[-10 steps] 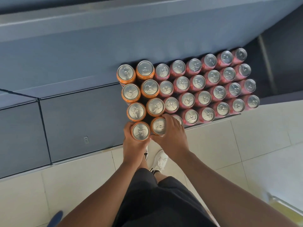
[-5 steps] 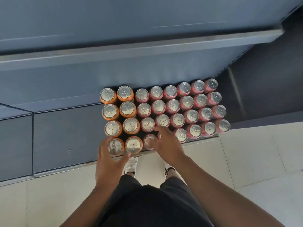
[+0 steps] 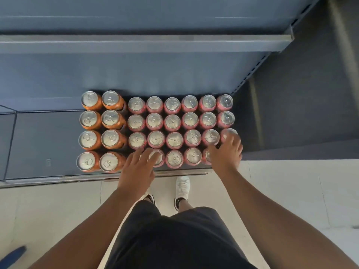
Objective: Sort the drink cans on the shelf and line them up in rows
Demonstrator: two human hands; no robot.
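Silver-topped aluminium drink cans (image 3: 172, 121), orange and pink, stand in a tight block on a dark grey metal shelf (image 3: 44, 136). Left of the block and behind it the shelf is bare. A pale grey upper shelf board (image 3: 136, 43) overhangs behind the block; a slotted grey upright (image 3: 258, 65) stands just right of it. The left hand (image 3: 138, 167) and right hand (image 3: 226, 152) lie over its front row.

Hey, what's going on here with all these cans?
Someone is sorting drinks on a low shelf. Orange cans fill the two left columns and pink cans the rest, all upright in four rows. Both hands are open over the front of the pink block, the left hand at its left end and the right hand at its right end, fingers spread over the tops. Neither grips a can, and the sorting looks nearly done.
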